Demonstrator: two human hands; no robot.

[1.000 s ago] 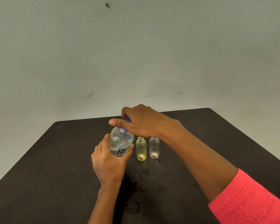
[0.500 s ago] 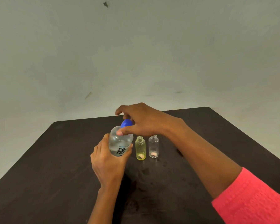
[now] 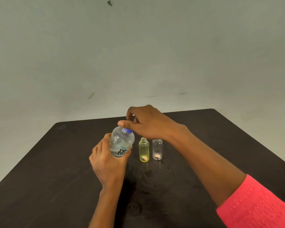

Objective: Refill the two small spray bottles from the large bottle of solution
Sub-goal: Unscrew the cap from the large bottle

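Observation:
A large clear bottle of solution point(image 3: 121, 142) with a dark printed label stands on the dark table point(image 3: 56, 170). My left hand point(image 3: 107, 162) wraps around its lower half. My right hand point(image 3: 146, 124) sits over the top, thumb and fingers pinching the blue cap point(image 3: 128, 131), which is mostly hidden. To the right of the large bottle stand two small uncapped bottles, side by side and upright: a yellow one point(image 3: 144, 152) and a clear one point(image 3: 157, 149). Each shows a small pinkish spot at its bottom.
The table's far edge runs just behind my hands, with a plain grey-green wall point(image 3: 138, 55) beyond it. A pink sleeve point(image 3: 257, 206) covers my right upper arm at the lower right. No spray tops are in view.
My right hand has turned on the blue cap: the thumb swung from the front back toward the left side. The left hand and both small bottles stayed in place.

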